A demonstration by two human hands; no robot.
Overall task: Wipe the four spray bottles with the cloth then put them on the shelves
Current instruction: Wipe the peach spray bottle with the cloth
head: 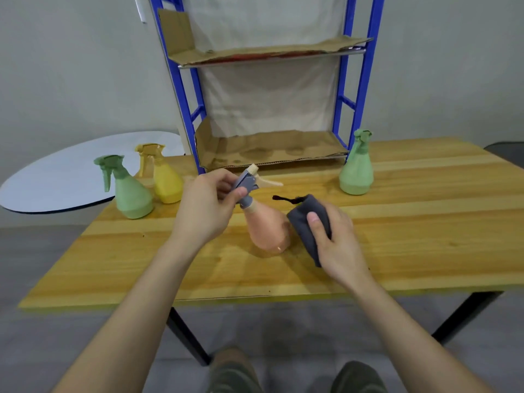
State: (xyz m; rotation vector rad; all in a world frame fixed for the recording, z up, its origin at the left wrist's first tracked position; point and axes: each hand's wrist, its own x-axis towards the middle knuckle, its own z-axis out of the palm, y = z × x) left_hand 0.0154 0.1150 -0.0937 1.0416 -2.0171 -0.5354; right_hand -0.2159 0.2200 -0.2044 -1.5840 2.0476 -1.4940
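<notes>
At the bottom edge of the frame, the person's knees showed in dark cloth, and two bare forearms reached up from the lower corners over the near edge of the wooden table.

At the frame's centre the left hand gripped the grey spray head of the peach spray bottle, fingers and thumb curled round it. The bottle leaned, head toward the upper left and wide base toward the lower right. Its base was at the tabletop, though whether it rested there could not be told. Just right of it the right hand held the bunched grey cloth, thumb on top and fingers wrapped behind, with the cloth touching the bottle's right flank. A dark loop stuck out of the cloth's upper end.

Farther back on the table's left side, a green spray bottle stood upright with a yellow spray bottle just behind and to its right. A second green bottle stood upright at right of centre, beside the right front post of the blue shelf unit.

The unit stood at the table's far edge. Its lower shelf and upper shelf were lined with stained cardboard, with a pale sheet hanging behind them. At far left a white oval board lay beyond the table, before a grey wall.
</notes>
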